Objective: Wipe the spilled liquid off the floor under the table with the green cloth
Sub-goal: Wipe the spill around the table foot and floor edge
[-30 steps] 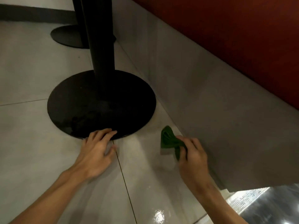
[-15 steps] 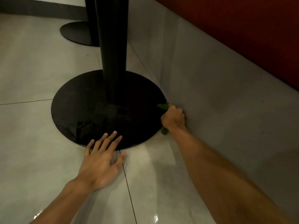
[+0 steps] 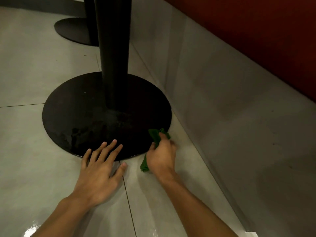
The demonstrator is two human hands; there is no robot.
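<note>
Change: right hand point(image 3: 161, 156) has drawn back along the rim of the base point(image 3: 85, 117), out of the gap by the wall point(image 3: 222, 117) to the near-right edge, and the cloth point(image 3: 156, 135) has come with it. The left hand point(image 3: 99, 171) stays planted at the near rim.
Head view, right hand: palm down and fingers curled round the bunched cloth, gripping it closed. Whether the knuckles touch the base cannot be told.
Head view, cloth: green and crumpled. One end shows beyond the fingers and overlaps the base's edge, and the other end shows under the wrist side, on the floor point(image 3: 34, 159). Its middle is hidden by the hand.
Head view, left hand: flat and spread, holding nothing. The fingertips lie over the base's near rim, and the thumb rests on the tile beside the joint point(image 3: 130, 207).
Head view, surroundings: a dark post point(image 3: 112, 57) rises from the base, and the wall runs close along the right.
Head view, liquid: a glossy sheen point(image 3: 150, 194) streaks the tile between the forearms and toward the right hand, with a bright glint at the bottom left. How far it extends under the base is not visible.
Step in hand: probably a mid-wipe stroke, working the strip of floor between base and wall.
Progress: probably partial, since the near tile looks wet.
Next move: likely a steady downward press while the cloth sweeps over the sheen toward the person. That calls for keeping the cloth flat to the tile and clear of the base's lip, with the left hand acting as a brace.
</note>
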